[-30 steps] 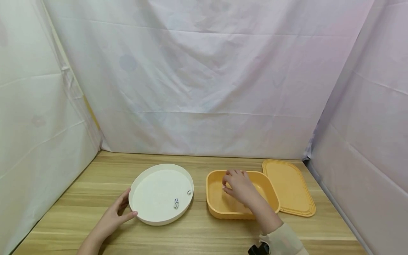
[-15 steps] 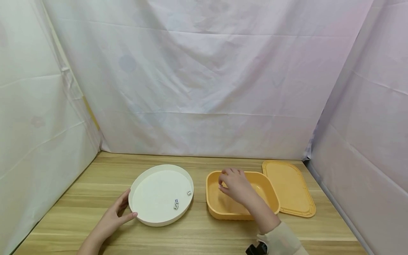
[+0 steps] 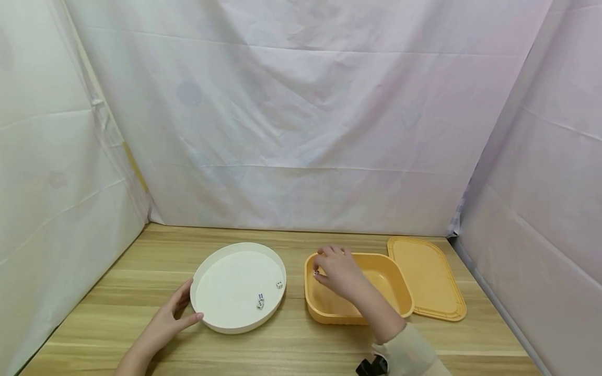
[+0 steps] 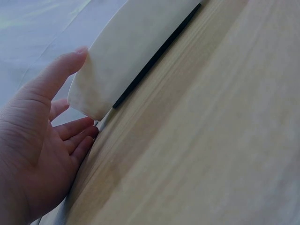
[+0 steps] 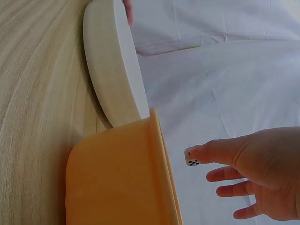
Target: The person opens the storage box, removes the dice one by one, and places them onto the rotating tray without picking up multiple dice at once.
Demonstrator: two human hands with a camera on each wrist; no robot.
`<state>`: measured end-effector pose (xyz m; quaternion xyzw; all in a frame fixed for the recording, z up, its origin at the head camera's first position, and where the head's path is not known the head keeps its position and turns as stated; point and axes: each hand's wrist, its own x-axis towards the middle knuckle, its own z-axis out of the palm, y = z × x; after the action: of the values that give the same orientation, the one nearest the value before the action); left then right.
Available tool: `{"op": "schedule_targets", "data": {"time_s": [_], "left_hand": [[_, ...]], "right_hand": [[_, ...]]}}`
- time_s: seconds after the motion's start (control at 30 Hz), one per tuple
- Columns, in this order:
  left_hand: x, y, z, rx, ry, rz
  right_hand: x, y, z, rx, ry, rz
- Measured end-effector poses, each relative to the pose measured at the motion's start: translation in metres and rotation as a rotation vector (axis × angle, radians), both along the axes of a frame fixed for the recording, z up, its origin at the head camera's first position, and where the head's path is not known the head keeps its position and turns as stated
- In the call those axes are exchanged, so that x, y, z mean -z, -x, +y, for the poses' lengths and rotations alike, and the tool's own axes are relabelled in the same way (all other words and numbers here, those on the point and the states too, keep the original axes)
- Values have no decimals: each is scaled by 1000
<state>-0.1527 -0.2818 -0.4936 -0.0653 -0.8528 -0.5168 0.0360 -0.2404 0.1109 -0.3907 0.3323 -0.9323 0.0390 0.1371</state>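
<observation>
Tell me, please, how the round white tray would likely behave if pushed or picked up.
The tray would probably slide rather than tip, being wide and low. It looks stiff: its rim curves evenly where the left hand touches it. The dice lying loose inside may slide if it tilts.

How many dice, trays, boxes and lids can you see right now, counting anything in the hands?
White dice: 4 (3 in the round white tray, 1 in the right hand)
Trays: 1
Orange box: 1
Orange lid: 1
Total: 7, though part of the box's inside is hidden.
</observation>
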Motion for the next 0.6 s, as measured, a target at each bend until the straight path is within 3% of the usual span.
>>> {"op": "schedule_targets", "data": {"time_s": [0.6], "left_hand": [[-1,2,1,9,-7,-4]], "right_hand": [[-6,-2,-27,-42,-38,-4]]}}
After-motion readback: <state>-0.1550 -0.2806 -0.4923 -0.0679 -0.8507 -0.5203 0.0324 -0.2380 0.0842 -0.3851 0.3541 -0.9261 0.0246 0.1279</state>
